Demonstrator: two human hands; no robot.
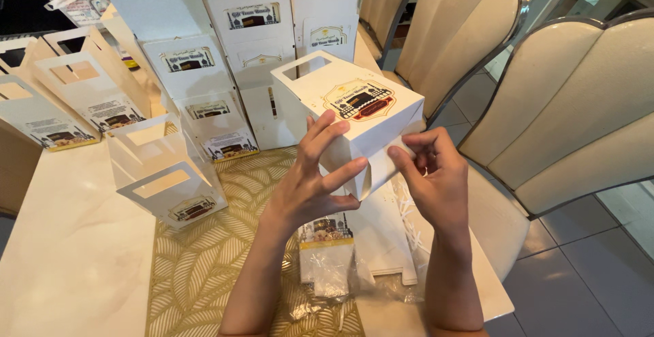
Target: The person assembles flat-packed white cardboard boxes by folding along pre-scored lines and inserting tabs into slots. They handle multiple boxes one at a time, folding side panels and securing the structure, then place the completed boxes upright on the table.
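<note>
On a pale table (75,241) crowded with many finished white cardboard gift boxes (170,180), the left hand (313,180) grips one half-folded white cardboard box (347,109), while the right hand (429,173) pinches its still-open bottom flap (381,166).

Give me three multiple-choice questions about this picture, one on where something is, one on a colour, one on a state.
1. Where is the white box held?
A. over the table's right edge
B. on the floor
C. on a chair seat

2. What colour is the leaf-patterned table runner?
A. blue
B. gold
C. red

3. What is the right hand doing?
A. resting flat on the table
B. hanging free
C. pinching a flap of the box

Answers: 1 A, the left hand holds it up above the table edge. 2 B, gold leaves show. 3 C, its fingers close on the flap.
</note>
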